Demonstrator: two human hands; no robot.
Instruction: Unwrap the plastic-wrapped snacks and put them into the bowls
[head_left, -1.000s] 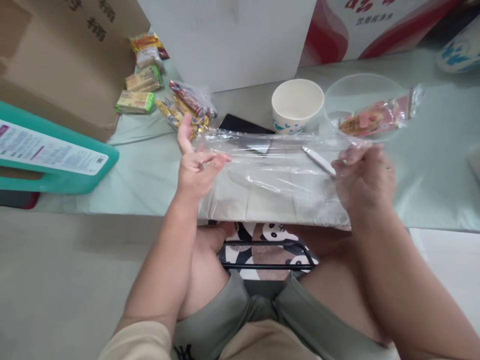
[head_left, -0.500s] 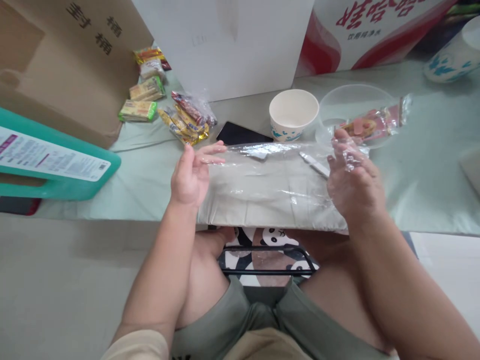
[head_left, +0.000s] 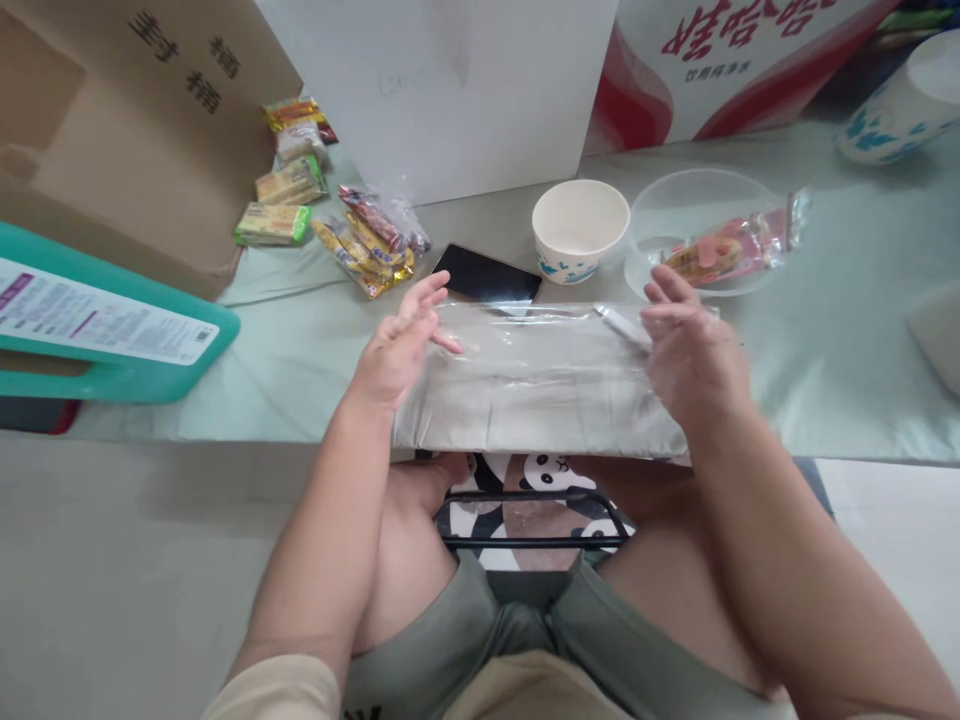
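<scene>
Near the front edge of the table, on its pale green cloth (head_left: 832, 390), lies a clear plastic sheet (head_left: 536, 385), spread wide between the two hands, with its lower side reaching the table edge. The left hand (head_left: 405, 345) is at the left end of the sheet and the right hand (head_left: 694, 350) at the right end; they are well apart, with fingers parted and not clamped on anything that I can see. Whether some fingertips touch the film, I cannot tell, because it is so transparent. Probably the hands stand at opposite ends so that both sides can be reached equally. A slim white object (head_left: 619, 325) points toward the right hand, which hides its other end. Behind the sheet are a dark phone (head_left: 487, 275), a paper bowl (head_left: 581, 235) and a wrapped snack (head_left: 720, 255) on a clear round dish (head_left: 694, 195), perhaps set farther back to leave working room in front.
</scene>
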